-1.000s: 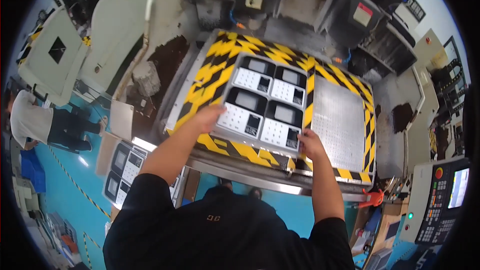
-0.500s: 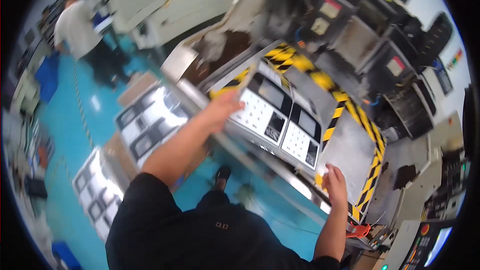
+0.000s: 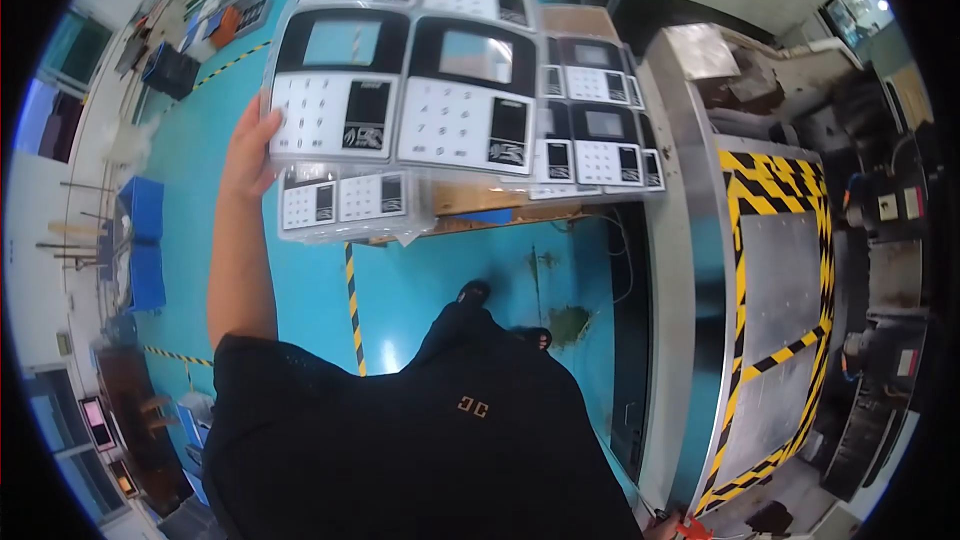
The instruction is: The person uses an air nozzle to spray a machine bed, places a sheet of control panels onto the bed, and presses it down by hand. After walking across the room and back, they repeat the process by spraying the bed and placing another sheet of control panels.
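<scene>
My left hand point(image 3: 250, 145) is closed on the left edge of a clear plastic tray of keypad panels point(image 3: 400, 90), black and white with window cutouts. The tray is raised and tilted, its face toward me. Below and behind it lie more keypad panels in clear trays, one stack point(image 3: 345, 202) at the left and another point(image 3: 605, 152) at the right. At the lower picture edge, my right hand point(image 3: 660, 526) shows only in part, beside a red-orange tool point(image 3: 694, 529). Its fingers are too cut off to read.
A brown cardboard surface point(image 3: 470, 202) lies under the stacked trays. To the right stands a machine bed with a metal plate point(image 3: 780, 260) framed in yellow-black tape point(image 3: 735, 340). Blue bins point(image 3: 145, 240) stand at the left. A tape line point(image 3: 352, 310) crosses the turquoise floor.
The view has turned left, away from the machine. A tray of keypad panels, earlier over the taped machine bed, is now held up before the stacks. My right hand has dropped to the lower edge.
</scene>
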`<state>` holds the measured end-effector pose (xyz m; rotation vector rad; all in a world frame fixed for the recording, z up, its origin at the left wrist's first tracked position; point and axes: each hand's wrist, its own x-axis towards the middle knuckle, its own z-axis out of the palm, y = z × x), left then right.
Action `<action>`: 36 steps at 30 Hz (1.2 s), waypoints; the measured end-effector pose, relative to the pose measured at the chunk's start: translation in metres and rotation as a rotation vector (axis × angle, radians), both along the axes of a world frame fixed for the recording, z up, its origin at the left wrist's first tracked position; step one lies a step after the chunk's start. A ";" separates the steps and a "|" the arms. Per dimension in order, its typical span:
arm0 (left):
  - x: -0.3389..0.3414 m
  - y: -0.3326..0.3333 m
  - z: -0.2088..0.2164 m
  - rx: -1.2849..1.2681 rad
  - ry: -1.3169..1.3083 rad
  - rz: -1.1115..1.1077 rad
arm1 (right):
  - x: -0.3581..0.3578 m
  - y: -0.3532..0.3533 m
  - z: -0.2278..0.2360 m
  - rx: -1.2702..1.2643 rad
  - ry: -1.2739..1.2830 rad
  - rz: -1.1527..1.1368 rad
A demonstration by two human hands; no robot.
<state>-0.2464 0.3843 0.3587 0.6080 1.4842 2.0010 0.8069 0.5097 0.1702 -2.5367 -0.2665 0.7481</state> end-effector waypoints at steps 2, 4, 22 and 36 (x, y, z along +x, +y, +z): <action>-0.020 -0.053 -0.038 -0.078 -0.088 0.126 | -0.010 0.021 0.002 0.112 -0.085 0.018; -0.036 -0.106 -0.084 -0.172 -0.197 0.204 | -0.030 0.043 0.002 0.207 -0.167 0.038; -0.078 -0.187 -0.239 -0.773 -0.414 0.268 | -0.559 0.113 0.180 0.456 0.305 1.882; -0.004 0.122 -0.203 -0.681 -0.077 -0.222 | -0.521 0.098 0.190 0.009 0.045 1.661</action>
